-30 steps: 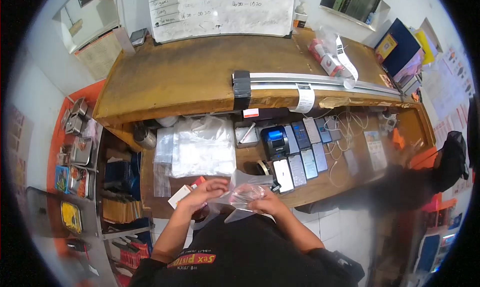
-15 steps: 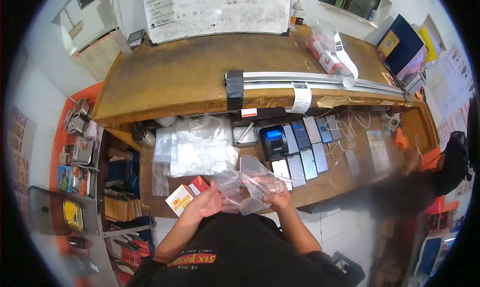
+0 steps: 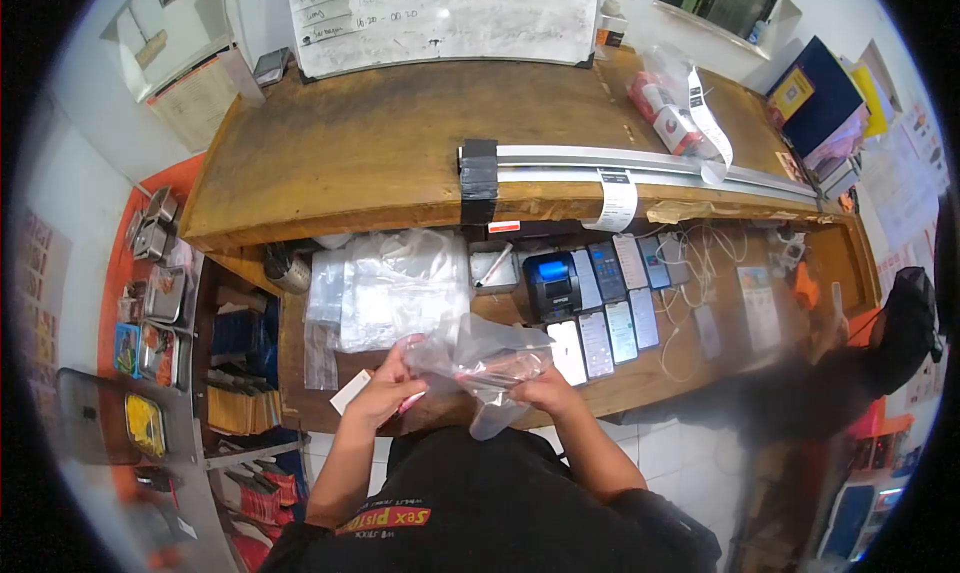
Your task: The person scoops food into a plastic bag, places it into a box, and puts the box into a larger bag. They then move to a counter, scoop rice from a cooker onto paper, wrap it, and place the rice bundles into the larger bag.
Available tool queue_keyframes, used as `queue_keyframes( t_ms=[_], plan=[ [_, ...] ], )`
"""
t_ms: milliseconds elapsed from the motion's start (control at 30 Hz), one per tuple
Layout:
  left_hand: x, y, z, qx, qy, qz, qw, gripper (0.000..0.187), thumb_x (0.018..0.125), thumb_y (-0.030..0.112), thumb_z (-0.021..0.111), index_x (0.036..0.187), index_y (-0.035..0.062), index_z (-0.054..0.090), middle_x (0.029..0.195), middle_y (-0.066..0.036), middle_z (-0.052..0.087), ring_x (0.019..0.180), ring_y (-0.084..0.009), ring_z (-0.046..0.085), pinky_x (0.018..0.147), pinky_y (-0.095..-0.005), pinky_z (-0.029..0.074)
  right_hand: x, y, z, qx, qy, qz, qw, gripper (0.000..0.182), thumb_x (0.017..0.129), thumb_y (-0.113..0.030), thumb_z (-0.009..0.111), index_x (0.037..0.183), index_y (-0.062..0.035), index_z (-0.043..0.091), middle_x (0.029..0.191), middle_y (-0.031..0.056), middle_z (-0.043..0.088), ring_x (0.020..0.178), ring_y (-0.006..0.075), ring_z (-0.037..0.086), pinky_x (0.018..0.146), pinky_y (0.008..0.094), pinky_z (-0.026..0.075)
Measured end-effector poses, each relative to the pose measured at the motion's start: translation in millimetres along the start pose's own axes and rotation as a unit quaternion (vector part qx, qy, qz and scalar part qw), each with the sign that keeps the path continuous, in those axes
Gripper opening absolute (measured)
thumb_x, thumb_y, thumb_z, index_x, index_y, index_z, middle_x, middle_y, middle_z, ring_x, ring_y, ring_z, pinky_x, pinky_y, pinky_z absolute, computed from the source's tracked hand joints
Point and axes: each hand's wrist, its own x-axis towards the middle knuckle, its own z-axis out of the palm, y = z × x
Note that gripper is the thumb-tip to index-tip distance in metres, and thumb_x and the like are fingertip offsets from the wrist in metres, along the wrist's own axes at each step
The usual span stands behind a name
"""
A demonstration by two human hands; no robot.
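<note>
Clear plastic bag (image 3: 488,368): thin, transparent film; glossy, creased into soft folds, with bright streaks of reflected light; irregular in outline, with a loose flap hanging toward the wearer; held in the air between both hands, in front of the torso and over the near edge of the tabletop (image 3: 655,371).
Left hand (image 3: 383,391): grip closed on the bag's left side; film pinched between thumb and bent fingers.
Right hand (image 3: 541,391): grip closed on the bag's right side; film gathered under the curled fingers.
White box (image 3: 350,393): straight-edged, flat-faced; partly covered by the left hand.
Bag stack (image 3: 400,293): flat sheets of clear plastic, wrinkled and shiny; laid on the tabletop beyond the left hand.
Pen tray (image 3: 494,268): shallow, rectangular; a pale pen is held in it, set at a slant.
Printer (image 3: 553,285): dark, boxy casing with a blue-lit top; placed between tray and phones.
Phones (image 3: 621,330): thin, rounded slabs, ranged in rows beside the printer; several screens seen lit.
Cables (image 3: 712,241): pale, smooth, loosely looped near the phones.
Upper shelf (image 3: 350,138): worn brown wood, scuffed; metal rail (image 3: 650,163) fixed along its front edge, wrapped at one end in black tape (image 3: 479,181).
Paper slip (image 3: 617,199): white, curled, hung from the rail.
</note>
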Motion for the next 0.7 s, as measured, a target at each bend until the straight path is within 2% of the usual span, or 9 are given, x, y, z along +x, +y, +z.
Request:
queue_keyframes(
  t_ms=[67,167,267,333,400,467,533,600,700],
  plan=[
    [18,-35,-12,0.001,0.037,0.004,0.999,0.054,0.088,0.000,0.064,0.138,0.0099,0.046,0.090,-0.003,0.063,0.085,-0.0146,0.065,0.072,-0.0268,0.053,7,-4,6,-0.030,-0.018,0.012,0.999,0.055,0.065,-0.003,0.063,0.119,0.0059,0.065,0.110,0.0118,0.070,0.095,0.0161,0.064,0.074,0.0252,0.048],
    [31,-59,-29,-0.220,0.065,0.033,0.973,0.015,0.095,0.008,0.061,0.109,0.0063,0.063,0.096,-0.007,0.067,0.088,-0.0166,0.065,0.078,-0.0335,0.056,13,-3,5,0.024,-0.021,-0.029,0.999,0.052,0.066,-0.002,0.062,0.117,0.0054,0.066,0.098,0.0083,0.071,0.077,0.0123,0.062,0.062,0.0229,0.044],
    [24,-55,-43,-0.250,0.179,0.045,0.950,0.015,0.097,0.017,0.061,0.104,0.0041,0.066,0.100,-0.010,0.069,0.087,-0.0193,0.067,0.080,-0.0375,0.057,22,-4,-16,0.027,0.022,-0.014,0.999,0.051,0.067,-0.002,0.061,0.118,0.0045,0.067,0.090,0.0071,0.070,0.066,0.0104,0.057,0.059,0.0231,0.043],
    [13,-29,-49,-0.261,0.124,0.020,0.957,0.018,0.097,0.021,0.063,0.100,0.0035,0.066,0.099,-0.011,0.070,0.085,-0.0222,0.069,0.079,-0.0393,0.057,31,-17,-22,0.032,0.014,0.030,0.999,0.053,0.067,-0.001,0.060,0.119,0.0041,0.066,0.086,0.0078,0.070,0.065,0.0105,0.056,0.057,0.0218,0.042],
    [5,-17,-55,-0.168,0.198,-0.012,0.966,0.018,0.097,0.020,0.062,0.101,0.0026,0.066,0.098,-0.012,0.071,0.082,-0.0232,0.070,0.077,-0.0394,0.058,50,-2,-49,-0.001,-0.020,0.063,0.998,0.045,0.076,-0.008,0.066,0.119,0.0035,0.066,0.092,0.0083,0.070,0.073,0.0128,0.059,0.065,0.0249,0.046],
    [1,-24,-73,-0.091,0.240,-0.032,0.966,0.013,0.097,0.012,0.061,0.101,0.0018,0.066,0.098,-0.011,0.070,0.084,-0.0207,0.068,0.079,-0.0354,0.056,84,-7,-66,-0.315,-0.016,0.004,0.949,0.040,0.086,-0.026,0.070,0.116,0.0006,0.067,0.095,0.0071,0.068,0.084,0.0157,0.059,0.077,0.0317,0.049],
    [-5,-42,-99,0.251,0.306,0.002,0.918,0.012,0.094,0.003,0.056,0.099,0.0001,0.066,0.093,-0.009,0.070,0.084,-0.0166,0.065,0.078,-0.0308,0.052,124,0,-88,-0.237,0.212,0.022,0.948,0.046,0.090,-0.042,0.068,0.112,-0.0016,0.069,0.104,0.0110,0.068,0.097,0.0252,0.062,0.093,0.0399,0.046],
    [-7,-38,-93,0.151,0.329,0.025,0.932,0.013,0.088,-0.004,0.053,0.093,-0.0008,0.065,0.090,-0.007,0.068,0.081,-0.0134,0.061,0.075,-0.0274,0.048,172,19,-144,-0.463,0.288,-0.134,0.827,0.038,0.089,-0.042,0.068,0.107,-0.0086,0.071,0.114,0.0161,0.066,0.109,0.0336,0.060,0.100,0.0415,0.043],
    [-9,-65,-124,0.276,0.384,0.052,0.880,0.005,0.086,-0.002,0.058,0.090,-0.0008,0.061,0.083,-0.004,0.063,0.074,-0.0129,0.056,0.069,-0.0284,0.045,215,42,-182,-0.582,0.212,-0.110,0.777,0.034,0.089,-0.038,0.068,0.099,-0.0061,0.073,0.116,0.0172,0.067,0.116,0.0369,0.057,0.102,0.0451,0.041]
  ],
)
